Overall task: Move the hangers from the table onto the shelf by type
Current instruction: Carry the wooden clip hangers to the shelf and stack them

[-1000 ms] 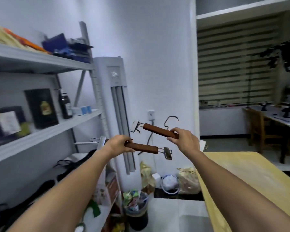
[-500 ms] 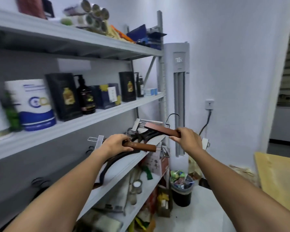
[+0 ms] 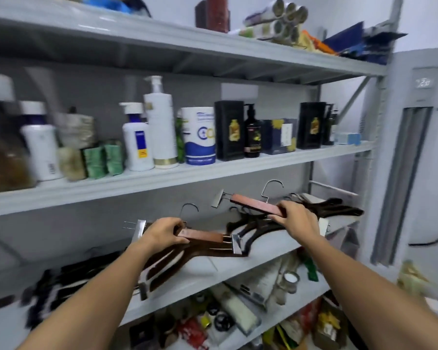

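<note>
**Two clip hangers held over the hanger shelf.** The left hand (image 3: pixel 162 232) has its grip closed round the wooden bar of the left hanger (image 3: pixel 202 235), close to the hook. The bar lies roughly level, just above the dark hangers (image 3: pixel 253 224) that lie on the shelf (image 3: pixel 205 271). The right hand (image 3: pixel 296 218) has its grip wrapped round the right end of the right hanger (image 3: pixel 253 203), which is higher and tilted, its left clip raised clear of the shelf. Neither hand holds anything else.

Handling, as judged: the bars look stiff and light, and smooth but secure in a full wrap. The metal clips at the ends and the wire hooks are the parts likely to snag on neighbouring hangers. The best hold is at mid-bar beside the hook, where the hanger balances. An end hold, as on the right, may let the far clip dip on lowering. Bottles (image 3: pixel 159 122) stand on the tier above.
</note>
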